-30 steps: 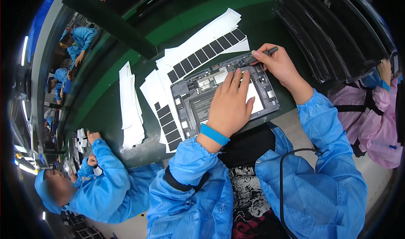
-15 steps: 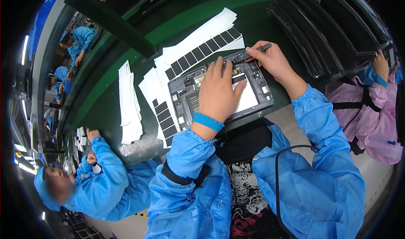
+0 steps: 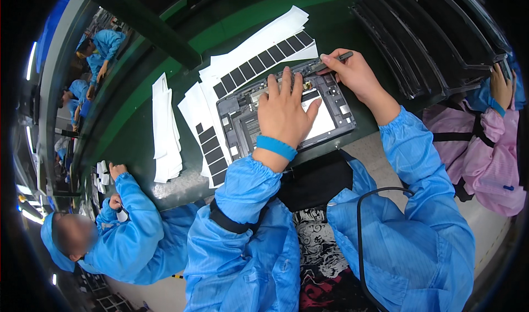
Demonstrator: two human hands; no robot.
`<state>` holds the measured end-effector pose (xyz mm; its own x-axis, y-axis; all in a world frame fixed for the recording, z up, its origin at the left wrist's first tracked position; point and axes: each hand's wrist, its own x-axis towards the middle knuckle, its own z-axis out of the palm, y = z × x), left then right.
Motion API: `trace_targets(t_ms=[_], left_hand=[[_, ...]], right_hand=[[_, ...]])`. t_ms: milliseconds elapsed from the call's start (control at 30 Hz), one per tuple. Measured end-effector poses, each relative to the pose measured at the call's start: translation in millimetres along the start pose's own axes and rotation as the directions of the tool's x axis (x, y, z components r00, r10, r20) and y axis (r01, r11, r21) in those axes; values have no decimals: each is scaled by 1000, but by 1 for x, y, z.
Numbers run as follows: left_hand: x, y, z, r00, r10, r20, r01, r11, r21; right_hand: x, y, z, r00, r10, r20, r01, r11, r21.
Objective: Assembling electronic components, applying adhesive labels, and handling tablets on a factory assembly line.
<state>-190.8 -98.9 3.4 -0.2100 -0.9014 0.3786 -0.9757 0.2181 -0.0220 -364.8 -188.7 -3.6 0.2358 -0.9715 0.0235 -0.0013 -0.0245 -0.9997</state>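
Observation:
An opened tablet-like device (image 3: 336, 105), its inner parts and a white panel showing, lies at a slant at the table's near edge. My left hand (image 3: 284, 111) rests palm down on it, fingers stretched and spread, covering its middle. At the far right corner of the device, my right hand (image 3: 355, 75) pinches a slim dark hand tool (image 3: 344, 56). The tool's tip points left and down at the device's far edge; its exact kind is hard to make out. Partly under the device lie white sheets with black rectangular stickers (image 3: 258, 64).
More white strips (image 3: 166, 130) lie to the left on the green table (image 3: 138, 119). Dark upright panels (image 3: 419, 42) stand in a row at the far right. One co-worker in blue (image 3: 121, 224) sits at the left; another in pink (image 3: 479, 152) is at the right.
The whole view has shifted slightly. My right hand and the tool stay at the device's far right corner, the tool's angle a little changed. My left hand still presses flat on the device.

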Motion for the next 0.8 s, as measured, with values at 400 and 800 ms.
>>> trace_targets(t_ms=[400,800], left_hand=[[2,-10,0,999,-43,15,45,989,-140],[67,-47,-1,900,-257,351,334,925,-179]], right_hand=[[0,-1,-5,999,19,34,-21,998,62],[-1,-6,2,999,3,37,-4,1000,6]])
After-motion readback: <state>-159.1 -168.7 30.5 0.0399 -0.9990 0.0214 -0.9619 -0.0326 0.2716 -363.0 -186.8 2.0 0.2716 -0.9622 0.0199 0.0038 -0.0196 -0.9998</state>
